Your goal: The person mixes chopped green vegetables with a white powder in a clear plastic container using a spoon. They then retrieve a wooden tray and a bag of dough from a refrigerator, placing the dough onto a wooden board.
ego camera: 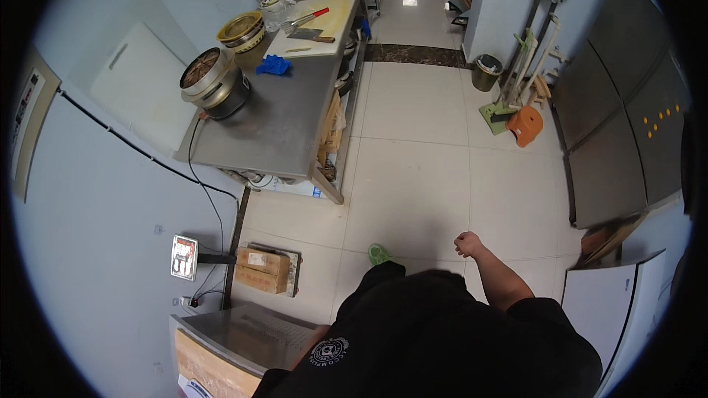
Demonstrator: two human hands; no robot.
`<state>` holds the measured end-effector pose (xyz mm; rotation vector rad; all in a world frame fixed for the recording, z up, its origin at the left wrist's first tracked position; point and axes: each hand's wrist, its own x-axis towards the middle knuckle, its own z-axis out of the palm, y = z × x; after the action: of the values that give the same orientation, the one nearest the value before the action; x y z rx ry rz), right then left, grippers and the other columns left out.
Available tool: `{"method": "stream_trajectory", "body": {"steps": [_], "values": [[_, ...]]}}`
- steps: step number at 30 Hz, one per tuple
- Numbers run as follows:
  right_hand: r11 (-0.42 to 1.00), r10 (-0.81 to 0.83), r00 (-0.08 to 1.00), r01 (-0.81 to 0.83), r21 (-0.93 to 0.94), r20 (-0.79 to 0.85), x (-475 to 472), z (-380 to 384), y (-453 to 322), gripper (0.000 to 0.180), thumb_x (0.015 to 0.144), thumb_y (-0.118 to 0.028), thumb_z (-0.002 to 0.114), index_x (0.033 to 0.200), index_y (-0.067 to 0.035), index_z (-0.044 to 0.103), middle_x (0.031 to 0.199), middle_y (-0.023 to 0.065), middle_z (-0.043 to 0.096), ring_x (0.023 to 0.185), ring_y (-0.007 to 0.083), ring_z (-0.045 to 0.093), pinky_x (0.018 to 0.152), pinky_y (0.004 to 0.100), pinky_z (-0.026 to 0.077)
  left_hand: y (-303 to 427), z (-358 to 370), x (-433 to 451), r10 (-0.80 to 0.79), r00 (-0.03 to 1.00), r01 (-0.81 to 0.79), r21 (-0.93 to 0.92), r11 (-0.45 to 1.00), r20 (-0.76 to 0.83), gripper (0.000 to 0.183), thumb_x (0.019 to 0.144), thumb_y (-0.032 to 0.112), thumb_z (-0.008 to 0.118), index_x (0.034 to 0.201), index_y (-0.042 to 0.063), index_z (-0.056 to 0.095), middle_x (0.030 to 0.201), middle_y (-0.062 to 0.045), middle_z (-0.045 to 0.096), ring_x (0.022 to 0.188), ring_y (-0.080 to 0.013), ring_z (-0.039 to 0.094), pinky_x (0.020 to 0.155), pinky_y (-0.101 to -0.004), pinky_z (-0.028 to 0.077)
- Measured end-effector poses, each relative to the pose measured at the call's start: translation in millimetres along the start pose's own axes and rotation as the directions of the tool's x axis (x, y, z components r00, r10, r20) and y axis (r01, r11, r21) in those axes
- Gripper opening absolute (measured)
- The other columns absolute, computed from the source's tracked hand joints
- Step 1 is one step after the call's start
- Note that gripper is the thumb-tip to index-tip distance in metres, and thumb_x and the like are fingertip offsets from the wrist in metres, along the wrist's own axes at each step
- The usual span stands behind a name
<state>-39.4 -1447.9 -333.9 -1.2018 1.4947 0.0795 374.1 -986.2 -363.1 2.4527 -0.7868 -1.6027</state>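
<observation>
My right hand hangs over the tiled floor with its fingers curled, and nothing shows in it. My left hand is out of view; only a bit of that arm shows beside my black shirt. Ahead on the left, a steel worktable bears an electric pressure cooker with a metal bowl of brown pieces on it. Behind lie a crumpled blue glove and a white cutting board with a cleaver and a red-handled utensil. Stacked yellow-rimmed baskets stand beside the board.
A carton rests on a platform scale with a lit display at the left wall. Tiled floor runs ahead. To the right are an orange stool, a trash bin, mops and a large steel cabinet. A steel-topped unit stands at lower left.
</observation>
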Motion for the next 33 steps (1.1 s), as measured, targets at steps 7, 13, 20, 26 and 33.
{"method": "stream_trajectory", "body": {"steps": [7, 13, 20, 26, 33], "values": [[0.999, 0.0, 1.0, 0.001, 0.039, -0.009, 100, -19, -184, 0.029, 0.088, -0.02, 0.053, 0.103, 0.003, 0.06, 0.075, 0.0134, 0.068, 0.058, 0.019, 0.065, 0.046, 0.0325, 0.05, 111, -170, 95, -0.081, 0.964, -0.102, -0.632, 0.768, -0.253, 0.027, 0.08, 0.001, 0.058, 0.107, 0.002, 0.063, 0.097, -0.004, 0.067, 0.083, -0.0157, 0.061, 0.071, -0.0267, 0.047], [0.988, -0.152, 0.987, 0.152, 0.005, 0.061, 244, -15, -363, 0.031, 0.088, -0.022, 0.056, 0.103, 0.004, 0.059, 0.072, 0.0141, 0.067, 0.055, 0.0185, 0.063, 0.046, 0.0317, 0.049, 176, -211, 116, -0.104, 0.917, -0.25, -0.757, 0.604, -0.386, 0.018, 0.084, 0.005, 0.059, 0.1, 0.006, 0.065, 0.088, -0.001, 0.066, 0.071, -0.008, 0.055, 0.063, -0.0226, 0.044], [0.973, -0.209, 0.971, 0.219, -0.077, 0.113, 424, 37, -557, 0.034, 0.088, -0.026, 0.061, 0.106, 0.003, 0.058, 0.073, 0.0127, 0.066, 0.056, 0.0203, 0.062, 0.047, 0.0327, 0.05, 148, -76, 112, -0.312, 0.914, 0.198, -0.387, 0.9, -0.26, 0.027, 0.086, 0.021, 0.058, 0.106, 0.002, 0.063, 0.095, -0.01, 0.068, 0.085, -0.0199, 0.064, 0.077, -0.0365, 0.051], [0.974, -0.207, 0.971, 0.216, -0.064, 0.123, 538, 106, -656, 0.044, 0.09, -0.028, 0.054, 0.122, 0.002, 0.053, 0.085, 0.0126, 0.067, 0.064, 0.0237, 0.063, 0.06, 0.0361, 0.051, 286, -117, 72, -0.564, 0.825, 0.36, -0.728, 0.584, -0.045, 0.03, 0.086, 0.021, 0.058, 0.108, 0.001, 0.062, 0.098, -0.01, 0.068, 0.087, -0.02, 0.064, 0.079, -0.0357, 0.051], [0.878, -0.192, 0.975, 0.122, 0.463, 0.107, 673, 155, -640, 0.038, 0.091, -0.025, 0.05, 0.119, -0.001, 0.056, 0.081, 0.0093, 0.065, 0.059, 0.0235, 0.058, 0.058, 0.0348, 0.048, 381, -133, 58, -0.658, 0.75, 0.411, -0.824, 0.39, 0.064, 0.032, 0.086, 0.021, 0.059, 0.111, 0.001, 0.061, 0.101, -0.011, 0.068, 0.091, -0.0202, 0.064, 0.081, -0.0347, 0.051]]}}
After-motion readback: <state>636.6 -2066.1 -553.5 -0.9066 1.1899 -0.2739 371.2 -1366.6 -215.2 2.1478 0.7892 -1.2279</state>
